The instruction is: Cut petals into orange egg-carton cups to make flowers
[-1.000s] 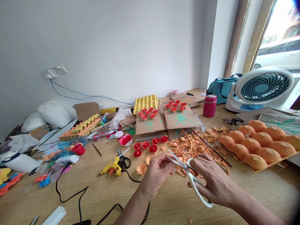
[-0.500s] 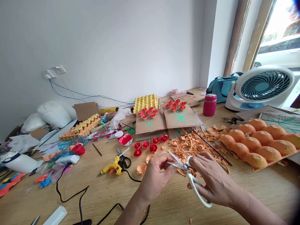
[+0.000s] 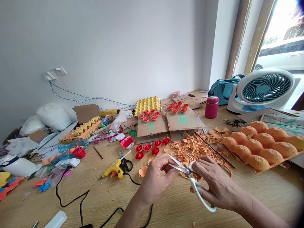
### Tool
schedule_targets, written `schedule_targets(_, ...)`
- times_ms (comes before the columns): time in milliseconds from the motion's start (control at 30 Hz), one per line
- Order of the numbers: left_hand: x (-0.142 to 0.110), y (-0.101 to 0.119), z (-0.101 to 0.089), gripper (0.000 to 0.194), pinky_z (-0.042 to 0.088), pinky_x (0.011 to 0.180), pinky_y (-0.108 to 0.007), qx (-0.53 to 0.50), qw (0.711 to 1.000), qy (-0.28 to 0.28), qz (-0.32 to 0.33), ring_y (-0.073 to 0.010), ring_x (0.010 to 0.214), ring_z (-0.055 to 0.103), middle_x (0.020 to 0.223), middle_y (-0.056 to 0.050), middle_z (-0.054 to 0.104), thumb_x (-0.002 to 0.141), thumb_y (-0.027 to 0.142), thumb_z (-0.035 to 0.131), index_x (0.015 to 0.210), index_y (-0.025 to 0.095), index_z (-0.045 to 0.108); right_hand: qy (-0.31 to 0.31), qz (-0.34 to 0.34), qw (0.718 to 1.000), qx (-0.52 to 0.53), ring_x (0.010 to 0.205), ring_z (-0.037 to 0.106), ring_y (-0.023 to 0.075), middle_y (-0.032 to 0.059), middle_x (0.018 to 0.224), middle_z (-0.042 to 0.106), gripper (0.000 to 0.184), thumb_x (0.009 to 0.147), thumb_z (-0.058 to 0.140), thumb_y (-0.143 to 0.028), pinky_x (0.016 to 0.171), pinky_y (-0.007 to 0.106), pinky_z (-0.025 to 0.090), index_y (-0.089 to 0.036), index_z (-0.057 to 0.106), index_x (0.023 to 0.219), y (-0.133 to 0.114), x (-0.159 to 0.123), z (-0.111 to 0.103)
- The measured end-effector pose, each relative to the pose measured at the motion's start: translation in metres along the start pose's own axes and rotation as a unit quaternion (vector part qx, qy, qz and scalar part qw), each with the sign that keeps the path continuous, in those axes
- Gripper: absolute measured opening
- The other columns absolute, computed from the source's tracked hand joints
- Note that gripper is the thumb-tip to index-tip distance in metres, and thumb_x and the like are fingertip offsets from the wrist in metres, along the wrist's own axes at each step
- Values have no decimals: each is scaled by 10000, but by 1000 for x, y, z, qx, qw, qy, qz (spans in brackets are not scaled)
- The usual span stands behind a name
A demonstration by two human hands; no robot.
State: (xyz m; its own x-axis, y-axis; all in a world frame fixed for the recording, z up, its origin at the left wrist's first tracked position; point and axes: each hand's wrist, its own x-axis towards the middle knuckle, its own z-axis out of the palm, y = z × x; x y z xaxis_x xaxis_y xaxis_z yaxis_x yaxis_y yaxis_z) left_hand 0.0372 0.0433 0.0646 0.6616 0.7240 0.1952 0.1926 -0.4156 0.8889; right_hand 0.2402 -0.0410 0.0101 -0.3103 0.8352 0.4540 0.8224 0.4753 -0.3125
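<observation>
My right hand [image 3: 211, 182] grips white-handled scissors [image 3: 187, 171] with fingers and thumb in the loops. The blades are parted and point left, their tips by the fingertips of my left hand [image 3: 158, 177]. My left hand is closed in a pinch; whatever it holds is hidden behind the fingers. Just left of that hand lies an orange cut egg-carton cup [image 3: 142, 171], with another cup partly covered by the hand. Beyond my hands several red paper-pulp roses [image 3: 147, 147] sit on the table. Orange egg-carton scraps [image 3: 190, 146] are heaped behind the scissors.
A yellow glue gun [image 3: 114, 168] lies on the left by black-handled scissors [image 3: 127, 164], its black cord trailing across the table. Cardboard sheets [image 3: 154, 127] bearing red roses stand behind. To the right are an orange egg carton [image 3: 263, 145], a pink flask [image 3: 211, 107] and a fan [image 3: 263, 90].
The scissor blades have come slightly closer together. Both hands stay almost where they were, and the view has shifted a little.
</observation>
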Motion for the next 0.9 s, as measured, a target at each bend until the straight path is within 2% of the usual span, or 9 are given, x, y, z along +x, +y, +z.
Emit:
schedule_targets(300, -1, 3, -2, 98, 446, 687, -236, 12, 1000, 0, -5, -149, 759, 597, 826, -45, 675, 845, 221, 646, 827, 156, 717, 14, -6, 1000, -9, 728, 495, 194, 13, 812, 542, 194, 869, 596, -290, 780, 366, 365, -216, 419, 896, -2, 1, 0)
schedule_targets(567, -3, 3, -2, 119, 433, 661, -246, 6, 1000, -7, -20, -143, 723, 563, 799, -41, 664, 844, 244, 651, 847, 162, 738, 3, -9, 1000, -1, 695, 509, 179, 7, 779, 553, 195, 933, 541, -348, 731, 335, 368, -221, 412, 862, -1, -1, 0)
schedule_targets(733, 4, -6, -2, 107, 432, 660, -238, -73, 997, -12, -31, -132, 726, 549, 794, -32, 636, 825, 226, 657, 866, 146, 715, -3, 6, 1000, 5, 670, 514, 171, 15, 758, 585, 197, 972, 493, -347, 707, 325, 373, -210, 448, 838, 5, -1, 8)
schedule_targets(833, 8, -13, -3, 174, 429, 600, -227, -133, 989, -12, -67, -101, 647, 534, 854, -31, 638, 815, 261, 669, 946, 148, 674, 5, 42, 999, 29, 655, 504, 170, 10, 718, 579, 232, 991, 457, -357, 676, 310, 373, -209, 481, 815, 8, 0, 14)
schedule_targets(900, 9, -15, -4, 195, 421, 575, -222, -164, 983, -10, -88, -85, 597, 530, 819, -13, 616, 796, 301, 695, 899, 147, 633, 12, 81, 995, 63, 654, 495, 166, 4, 685, 557, 283, 992, 452, -384, 644, 289, 370, -210, 485, 771, 10, 0, 16)
